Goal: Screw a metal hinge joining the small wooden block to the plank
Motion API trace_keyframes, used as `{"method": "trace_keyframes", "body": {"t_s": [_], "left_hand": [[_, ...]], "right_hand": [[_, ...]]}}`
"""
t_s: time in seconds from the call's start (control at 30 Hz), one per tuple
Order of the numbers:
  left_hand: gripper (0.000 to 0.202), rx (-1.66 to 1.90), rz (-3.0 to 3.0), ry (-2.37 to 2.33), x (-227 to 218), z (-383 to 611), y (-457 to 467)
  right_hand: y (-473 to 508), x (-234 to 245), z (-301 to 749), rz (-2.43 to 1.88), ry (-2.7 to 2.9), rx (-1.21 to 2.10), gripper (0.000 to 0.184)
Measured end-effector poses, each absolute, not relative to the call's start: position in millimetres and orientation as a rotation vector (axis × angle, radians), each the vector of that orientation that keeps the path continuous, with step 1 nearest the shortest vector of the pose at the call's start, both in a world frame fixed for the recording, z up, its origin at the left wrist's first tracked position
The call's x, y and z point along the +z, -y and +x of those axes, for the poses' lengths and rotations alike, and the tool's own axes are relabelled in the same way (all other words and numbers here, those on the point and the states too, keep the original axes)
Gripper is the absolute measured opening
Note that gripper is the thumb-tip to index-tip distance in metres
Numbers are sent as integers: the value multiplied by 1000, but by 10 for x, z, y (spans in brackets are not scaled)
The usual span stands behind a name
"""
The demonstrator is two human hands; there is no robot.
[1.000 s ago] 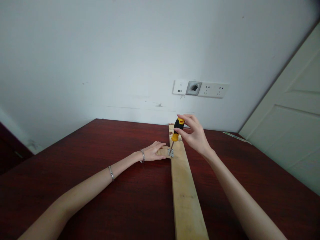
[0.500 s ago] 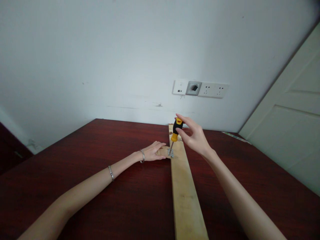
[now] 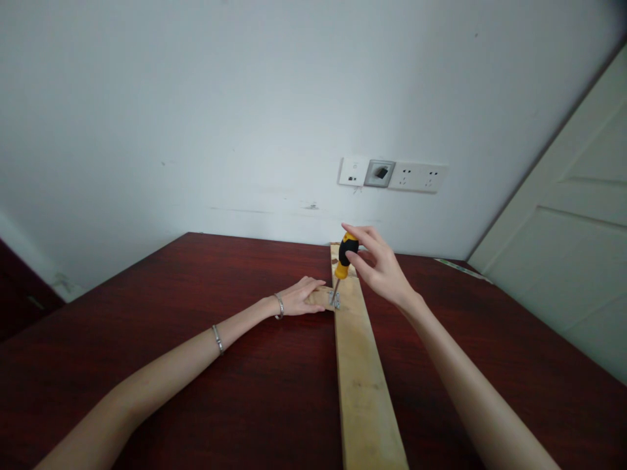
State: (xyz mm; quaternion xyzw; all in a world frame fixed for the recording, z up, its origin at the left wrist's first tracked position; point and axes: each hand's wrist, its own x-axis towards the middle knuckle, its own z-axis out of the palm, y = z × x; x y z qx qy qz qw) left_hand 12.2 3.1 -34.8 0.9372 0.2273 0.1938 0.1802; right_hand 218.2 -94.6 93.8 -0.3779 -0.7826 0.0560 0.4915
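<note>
A long pale wooden plank (image 3: 365, 378) lies on the dark red table (image 3: 235, 391), running away from me. My left hand (image 3: 301, 297) rests closed on a small wooden block (image 3: 324, 297) butted against the plank's left side. A small metal bracket (image 3: 336, 300) sits at that joint. My right hand (image 3: 377, 267) grips the black and yellow handle of a screwdriver (image 3: 343, 261) with its fingertips. The screwdriver stands nearly upright with its tip on the bracket.
A white wall stands behind the table with a row of sockets and a switch (image 3: 392, 173). A cream door (image 3: 563, 248) is on the right. Two silver bracelets (image 3: 218, 338) circle my left forearm and wrist.
My right fingers have shifted round the screwdriver handle, covering more of its yellow top. The left hand, block and plank have not moved.
</note>
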Motion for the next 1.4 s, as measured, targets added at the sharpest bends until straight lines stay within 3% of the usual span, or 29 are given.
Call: {"method": "trace_keyframes", "body": {"t_s": [0.4, 0.97, 1.4], "left_hand": [[67, 568, 2656, -635, -372, 126, -45], [66, 565, 2662, -635, -371, 129, -48], [66, 564, 2658, -639, -357, 129, -39]], "right_hand": [[893, 912, 2174, -878, 1861, 57, 35], [898, 930, 2170, -908, 1876, 10, 37], [929, 910, 2190, -930, 1917, 108, 54]]}}
